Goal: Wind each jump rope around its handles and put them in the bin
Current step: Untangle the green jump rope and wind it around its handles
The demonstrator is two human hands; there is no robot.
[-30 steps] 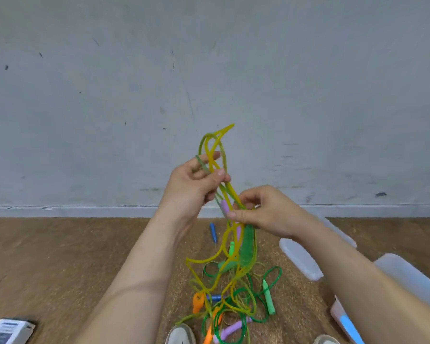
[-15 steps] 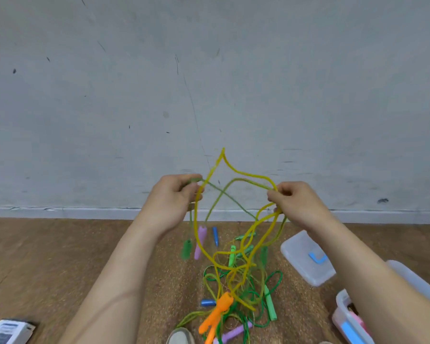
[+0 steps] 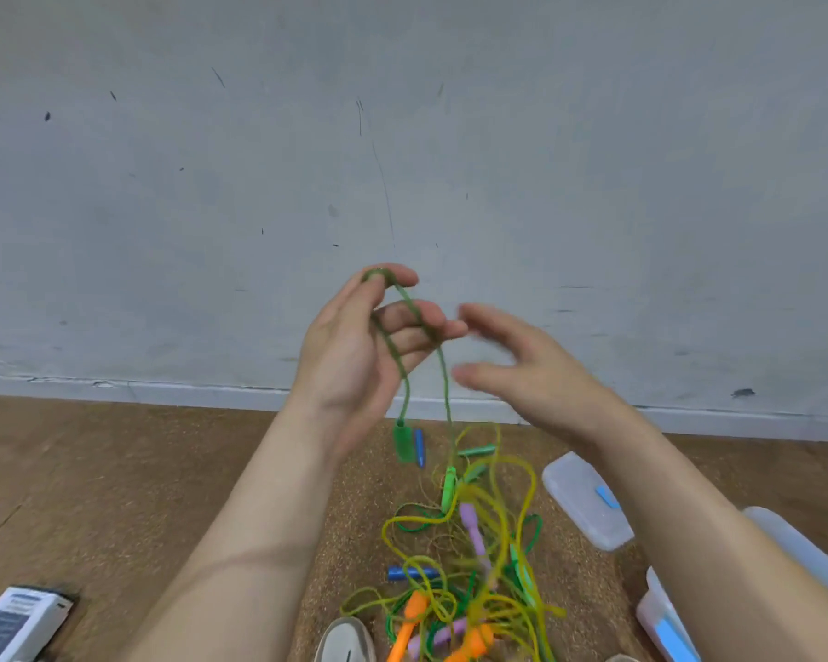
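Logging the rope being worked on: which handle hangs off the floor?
The dark green handle, dangling from the cord hooked over the left hand; the rest lie in the tangle on the floor.

No writing can be read. The white box (image 3: 18, 623) on the floor at the lower left carries dark bands of print on its face, too blurred to make out. The blue patches on the clear lid (image 3: 575, 489) and bin (image 3: 656, 613) show no legible marks.

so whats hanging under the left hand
A green rope hooked over the left hand's fingers. One strand ends in a dangling green handle; the other drops into the tangle, its end hidden there.
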